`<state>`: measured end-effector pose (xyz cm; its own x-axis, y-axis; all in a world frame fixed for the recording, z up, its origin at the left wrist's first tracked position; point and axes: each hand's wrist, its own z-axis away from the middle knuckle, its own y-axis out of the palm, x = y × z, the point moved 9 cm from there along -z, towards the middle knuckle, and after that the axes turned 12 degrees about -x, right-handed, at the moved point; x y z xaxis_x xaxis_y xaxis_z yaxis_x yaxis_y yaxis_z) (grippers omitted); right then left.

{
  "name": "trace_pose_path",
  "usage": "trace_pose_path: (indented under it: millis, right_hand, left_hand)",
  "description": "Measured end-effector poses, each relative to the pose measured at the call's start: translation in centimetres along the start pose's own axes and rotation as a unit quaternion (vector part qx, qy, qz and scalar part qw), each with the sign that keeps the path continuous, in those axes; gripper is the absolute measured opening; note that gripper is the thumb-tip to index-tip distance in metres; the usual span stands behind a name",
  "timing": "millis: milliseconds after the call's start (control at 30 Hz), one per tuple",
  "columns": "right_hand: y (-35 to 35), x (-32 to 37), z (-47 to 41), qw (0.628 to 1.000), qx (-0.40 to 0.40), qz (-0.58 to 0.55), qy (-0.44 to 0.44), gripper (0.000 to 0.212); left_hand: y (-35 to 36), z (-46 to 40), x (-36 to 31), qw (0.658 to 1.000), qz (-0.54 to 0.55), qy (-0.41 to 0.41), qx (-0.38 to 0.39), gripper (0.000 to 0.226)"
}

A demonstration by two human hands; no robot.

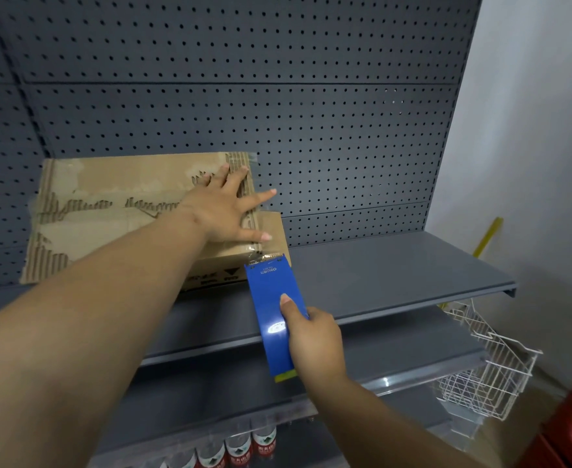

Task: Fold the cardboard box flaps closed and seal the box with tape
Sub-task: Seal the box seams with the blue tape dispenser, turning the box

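Observation:
A worn cardboard box [115,211] with torn, peeled top flaps lies on the grey shelf [396,265], its flaps folded flat. My left hand [227,207] presses flat on the box's right end, fingers spread over the seam. My right hand [315,342] grips a blue tape dispenser [272,309] whose toothed front edge meets the box's right front corner. A strip of clear tape [257,246] runs from the dispenser up over that corner.
A grey pegboard wall [277,96] rises behind the box. Lower shelves step out toward me; bottles with red labels [240,450] stand at the bottom. A white wire basket [490,373] hangs at the right, near a white wall.

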<state>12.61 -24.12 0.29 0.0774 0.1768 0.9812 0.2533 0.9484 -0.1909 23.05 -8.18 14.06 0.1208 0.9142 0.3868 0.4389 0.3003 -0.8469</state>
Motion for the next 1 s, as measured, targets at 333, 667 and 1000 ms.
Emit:
trace_pose_path:
  millis: [333,667,1000]
  right_hand:
    - [-0.2,0.4,-0.7,1.000,0.012,0.014,-0.012,0.050]
    - [-0.4,0.4,-1.4,1.000,0.008,0.005,-0.022,0.046]
    - [0.1,0.4,-1.8,0.999,0.001,-0.015,-0.028,0.045]
  left_hand:
    - [-1.9,0.2,-2.0,0.980,-0.110,0.131,-0.097,0.091]
    - [-1.7,-1.5,-2.2,0.977,-0.030,0.178,-0.111,0.105]
    - [-1.8,-4.4,0.2,0.989,-0.063,0.090,-0.094,0.059]
